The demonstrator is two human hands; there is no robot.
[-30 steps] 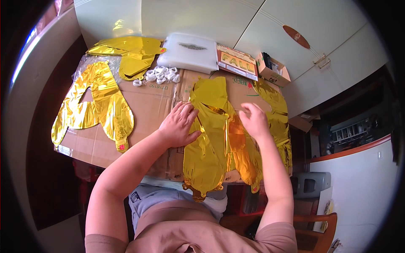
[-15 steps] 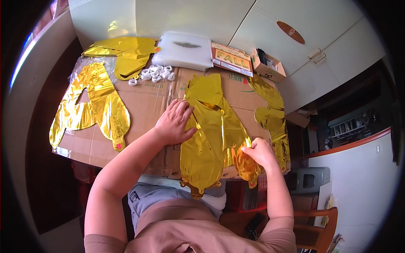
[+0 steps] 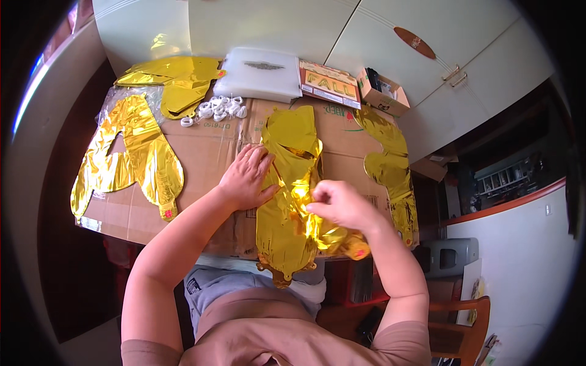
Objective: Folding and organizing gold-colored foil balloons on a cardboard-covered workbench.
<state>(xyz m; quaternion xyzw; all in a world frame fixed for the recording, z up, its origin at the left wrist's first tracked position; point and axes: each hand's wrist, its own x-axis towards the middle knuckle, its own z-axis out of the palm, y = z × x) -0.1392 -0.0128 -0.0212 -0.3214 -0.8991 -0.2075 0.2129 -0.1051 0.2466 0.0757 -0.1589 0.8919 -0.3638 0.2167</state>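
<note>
In front of me, a gold foil balloon (image 3: 284, 238) lies flat, uninflated, on the cardboard-covered table, its lower end hanging over the near edge. My left hand (image 3: 245, 177) rests open on its left side, fingers spread, partly on the cardboard. With fingers closed in a pinch, my right hand (image 3: 342, 204) grips the balloon's right leg, which is creased and folded over toward the middle. The fingertips hide the exact grip. To the left lies another flat gold foil balloon (image 3: 146, 152), shaped like a letter A. A curved gold foil balloon (image 3: 390, 171) lies along the right edge.
At the back are more folded gold foil balloons (image 3: 180, 79), several white ribbon rolls (image 3: 220, 108), a stack of clear plastic bags (image 3: 259, 73), a flat printed box (image 3: 329, 82) and a small open carton (image 3: 384, 94). A wooden chair (image 3: 476, 323) stands at the lower right.
My right hand has moved left and slightly up, drawing the balloon's right leg across toward the middle. My left hand stays in place on the balloon.
</note>
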